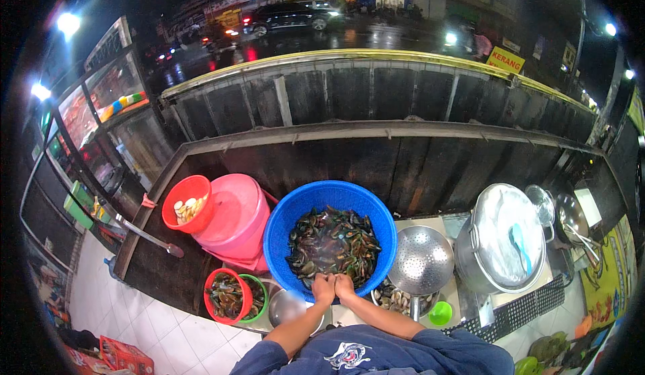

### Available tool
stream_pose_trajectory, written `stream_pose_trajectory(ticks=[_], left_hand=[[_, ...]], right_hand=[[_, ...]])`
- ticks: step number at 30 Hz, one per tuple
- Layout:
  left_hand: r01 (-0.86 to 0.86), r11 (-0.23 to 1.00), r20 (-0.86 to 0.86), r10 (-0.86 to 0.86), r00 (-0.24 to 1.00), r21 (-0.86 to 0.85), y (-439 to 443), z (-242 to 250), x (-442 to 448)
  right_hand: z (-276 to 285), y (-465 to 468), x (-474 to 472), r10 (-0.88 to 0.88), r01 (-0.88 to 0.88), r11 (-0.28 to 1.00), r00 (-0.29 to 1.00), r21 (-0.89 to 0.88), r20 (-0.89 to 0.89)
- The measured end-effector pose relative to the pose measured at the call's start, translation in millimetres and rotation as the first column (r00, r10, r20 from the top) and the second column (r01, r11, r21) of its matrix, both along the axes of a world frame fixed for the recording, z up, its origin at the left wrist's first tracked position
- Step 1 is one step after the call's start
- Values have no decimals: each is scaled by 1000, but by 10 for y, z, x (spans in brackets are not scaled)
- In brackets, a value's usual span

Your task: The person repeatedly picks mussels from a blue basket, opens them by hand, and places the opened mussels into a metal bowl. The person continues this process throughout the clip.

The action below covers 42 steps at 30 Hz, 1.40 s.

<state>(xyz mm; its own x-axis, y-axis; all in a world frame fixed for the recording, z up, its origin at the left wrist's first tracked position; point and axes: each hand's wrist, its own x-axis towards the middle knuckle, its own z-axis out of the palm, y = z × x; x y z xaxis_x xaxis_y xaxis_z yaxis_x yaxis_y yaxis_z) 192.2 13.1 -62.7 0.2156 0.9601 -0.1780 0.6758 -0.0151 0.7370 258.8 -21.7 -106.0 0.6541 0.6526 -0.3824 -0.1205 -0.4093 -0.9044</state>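
Observation:
A large blue plastic basket (276, 229) stands before me on the counter, holding a heap of dark green-brown mussels (335, 246). Faint steam seems to hang over the heap. My left hand (323, 289) and my right hand (345, 286) meet over the basket's near side, fingers curled towards each other at the edge of the mussels. Whether a shell is between the fingers cannot be made out. Just right of the basket, a perforated steel strainer (422, 259) rests partly over a pan of shellfish (390, 297).
Left are a pink lidded tub (234, 209), a red basin (187, 204), a red basket of mussels (227, 294) and a metal bowl (288, 308). Right stand a big lidded aluminium pot (504, 239), a green cup (440, 313) and a wok (572, 214). A dark counter wall (352, 168) rises ahead.

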Motion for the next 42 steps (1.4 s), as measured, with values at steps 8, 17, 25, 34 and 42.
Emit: stream_pose_trajectory(ticks=[8,17,25,34,42], left_hand=[[38,997,56,-41,998,65,30,-179,-26],[37,996,81,-44,996,80,14,-162,-45],[35,996,104,-43,994,77,31,-248,-44],[36,998,122,-41,992,46,29,-224,-71],[24,994,113,-36,993,110,9,-256,-85]], right_hand=[[-6,16,-27,-39,51,995,988,-84,147],[154,-3,-76,-86,98,991,988,-92,131],[9,10,-58,-56,81,993,967,-90,247],[61,5,-78,-98,107,991,990,-83,106],[16,20,-78,-66,77,993,990,-88,125]])
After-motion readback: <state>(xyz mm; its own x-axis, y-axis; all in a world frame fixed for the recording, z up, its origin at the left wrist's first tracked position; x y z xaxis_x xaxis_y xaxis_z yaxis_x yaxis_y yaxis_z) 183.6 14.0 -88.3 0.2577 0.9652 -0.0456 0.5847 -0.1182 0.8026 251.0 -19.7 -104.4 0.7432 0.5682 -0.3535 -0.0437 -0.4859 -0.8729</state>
